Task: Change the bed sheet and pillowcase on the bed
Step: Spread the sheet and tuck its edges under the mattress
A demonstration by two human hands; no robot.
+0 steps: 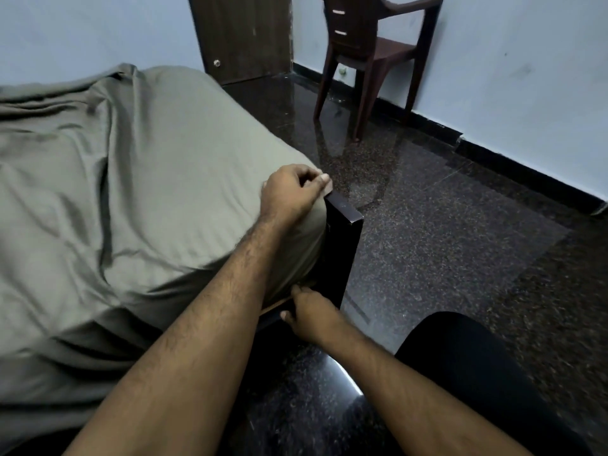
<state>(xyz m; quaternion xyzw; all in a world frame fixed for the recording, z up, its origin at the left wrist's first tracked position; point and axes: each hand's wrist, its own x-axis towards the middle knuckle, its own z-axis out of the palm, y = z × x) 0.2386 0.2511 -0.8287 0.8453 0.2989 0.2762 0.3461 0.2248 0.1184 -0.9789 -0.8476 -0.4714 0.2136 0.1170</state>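
A grey-green bed sheet (138, 179) covers the mattress, wrinkled across the top and pulled down over the near corner. My left hand (292, 192) sits on that corner with curled fingers, pinching the sheet beside the dark bed frame post (345, 245). My right hand (309, 314) is lower, at the mattress's bottom edge, its fingers pushed in between the sheet and the frame and mostly hidden. No pillow or pillowcase is in view.
A dark brown plastic chair (371, 57) stands against the pale wall at the back right. A wooden door (243, 34) is behind the bed. Glossy dark granite floor (444, 225) spreads to the right. My dark-clothed knee (467, 363) is at the lower right.
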